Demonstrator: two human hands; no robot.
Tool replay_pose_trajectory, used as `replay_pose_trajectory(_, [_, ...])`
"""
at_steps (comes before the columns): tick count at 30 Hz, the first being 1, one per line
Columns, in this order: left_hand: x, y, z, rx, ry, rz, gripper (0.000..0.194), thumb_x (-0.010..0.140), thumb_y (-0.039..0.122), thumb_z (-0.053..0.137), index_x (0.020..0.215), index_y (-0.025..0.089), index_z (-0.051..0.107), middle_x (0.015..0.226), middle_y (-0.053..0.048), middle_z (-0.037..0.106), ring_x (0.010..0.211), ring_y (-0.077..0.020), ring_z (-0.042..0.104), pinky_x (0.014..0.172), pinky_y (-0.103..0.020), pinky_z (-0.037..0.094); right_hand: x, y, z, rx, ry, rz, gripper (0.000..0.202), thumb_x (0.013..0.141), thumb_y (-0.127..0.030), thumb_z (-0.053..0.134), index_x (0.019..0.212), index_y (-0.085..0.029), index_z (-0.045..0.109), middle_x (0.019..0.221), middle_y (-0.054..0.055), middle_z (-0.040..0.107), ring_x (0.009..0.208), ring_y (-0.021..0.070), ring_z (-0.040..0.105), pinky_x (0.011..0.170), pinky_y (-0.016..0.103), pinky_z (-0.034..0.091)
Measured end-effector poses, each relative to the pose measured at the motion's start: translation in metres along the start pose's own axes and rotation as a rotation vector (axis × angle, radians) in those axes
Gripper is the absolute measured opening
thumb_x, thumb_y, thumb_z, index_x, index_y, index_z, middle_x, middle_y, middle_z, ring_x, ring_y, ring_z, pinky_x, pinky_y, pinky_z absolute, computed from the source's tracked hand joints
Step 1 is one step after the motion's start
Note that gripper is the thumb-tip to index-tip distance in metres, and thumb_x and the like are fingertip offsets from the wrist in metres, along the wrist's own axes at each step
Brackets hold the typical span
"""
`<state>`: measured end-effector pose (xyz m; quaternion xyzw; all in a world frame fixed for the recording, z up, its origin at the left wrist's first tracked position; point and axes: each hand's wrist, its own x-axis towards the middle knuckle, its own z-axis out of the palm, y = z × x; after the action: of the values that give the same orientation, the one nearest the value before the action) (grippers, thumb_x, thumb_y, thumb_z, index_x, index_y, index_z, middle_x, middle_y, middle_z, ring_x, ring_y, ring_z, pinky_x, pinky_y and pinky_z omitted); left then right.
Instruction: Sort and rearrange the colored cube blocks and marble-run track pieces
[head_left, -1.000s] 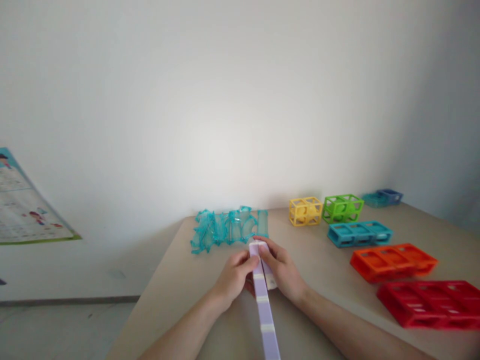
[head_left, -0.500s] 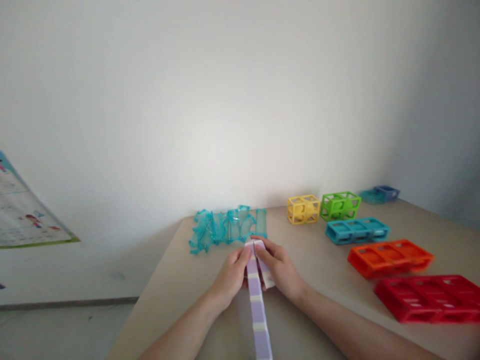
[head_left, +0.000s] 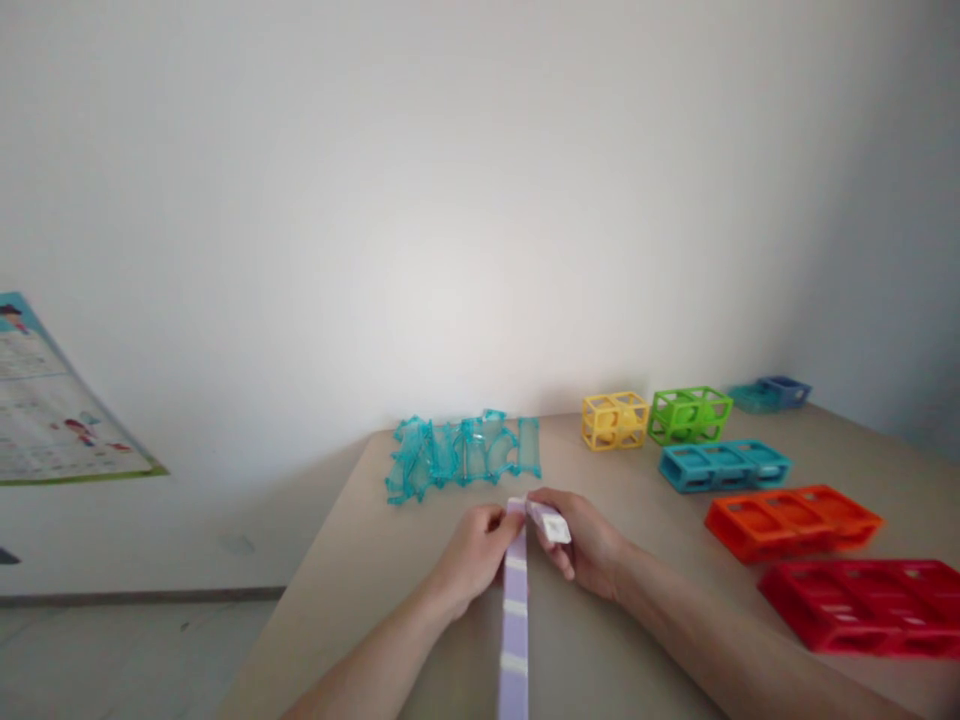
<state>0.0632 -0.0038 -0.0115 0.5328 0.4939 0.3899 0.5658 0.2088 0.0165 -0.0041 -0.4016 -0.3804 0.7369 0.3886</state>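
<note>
My left hand (head_left: 472, 560) is closed near the far end of a long lilac strip with white bands (head_left: 515, 625), its thumb on the top. The strip runs straight toward me and out of the bottom edge. In my right hand (head_left: 596, 545) is a short lilac piece with a square white end (head_left: 550, 522), angled toward the lower right. Its far end lies close beside the strip's far end; I cannot tell whether the two are joined. Fingers of my right hand show beneath the short piece.
Clear teal plastic pieces (head_left: 457, 450) lie beyond my hands. On the right stand openwork blocks in yellow (head_left: 615, 420), green (head_left: 688, 415), blue (head_left: 724, 465), orange (head_left: 795, 522) and red (head_left: 870, 605). The table (head_left: 360, 570) meets a white wall; teal and dark blue pieces (head_left: 784, 390) sit in the far corner.
The short lilac piece has swung away from the long strip, its near end going right and up. My right hand has moved slightly right with it. The whole view has shifted a little.
</note>
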Motion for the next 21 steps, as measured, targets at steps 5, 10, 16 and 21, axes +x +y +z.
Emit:
replay_pose_trajectory(5, [0.003, 0.004, 0.000, -0.170, -0.030, -0.059, 0.038, 0.076, 0.052, 0.060, 0.073, 0.014, 0.057, 0.052, 0.003, 0.050, 0.037, -0.0123, 0.050, 0.038, -0.025, 0.042, -0.005, -0.007, -0.001, 0.054, -0.045, -0.070, 0.029, 0.082, -0.031, 0.042, 0.093, -0.015, 0.062, 0.045, -0.004, 0.052, 0.029, 0.0090, 0.042, 0.029, 0.018, 0.033])
replay_pose_trajectory(10, [0.003, 0.009, 0.000, -0.379, -0.065, -0.139, 0.026, 0.076, 0.038, 0.058, 0.071, 0.013, 0.055, 0.053, -0.001, 0.057, 0.035, -0.0113, 0.049, 0.036, -0.024, 0.041, -0.008, -0.007, -0.007, -0.463, 0.013, -0.491, 0.048, 0.079, -0.046, 0.058, 0.113, -0.013, 0.060, 0.045, -0.006, 0.047, 0.037, 0.0098, 0.038, 0.037, 0.020, 0.027])
replay_pose_trajectory(16, [-0.001, 0.009, -0.003, -0.290, -0.172, -0.161, 0.025, 0.078, 0.040, 0.056, 0.074, 0.015, 0.053, 0.051, -0.001, 0.059, 0.033, -0.0120, 0.050, 0.033, -0.023, 0.039, -0.009, -0.009, -0.007, -1.032, 0.339, -0.725, 0.040, 0.081, -0.050, 0.059, 0.059, -0.016, 0.062, 0.049, -0.003, 0.043, 0.048, 0.0093, 0.036, 0.046, 0.023, 0.022])
replay_pose_trajectory(21, [-0.002, 0.010, -0.003, -0.266, -0.213, -0.144, 0.032, 0.076, 0.046, 0.059, 0.068, 0.016, 0.051, 0.048, 0.001, 0.055, 0.029, -0.0095, 0.046, 0.030, -0.020, 0.032, -0.005, -0.013, -0.010, -0.899, 0.422, -0.597, 0.052, 0.077, -0.056, 0.058, 0.045, -0.016, 0.049, 0.044, -0.004, 0.036, 0.045, 0.0086, 0.034, 0.044, 0.023, 0.018])
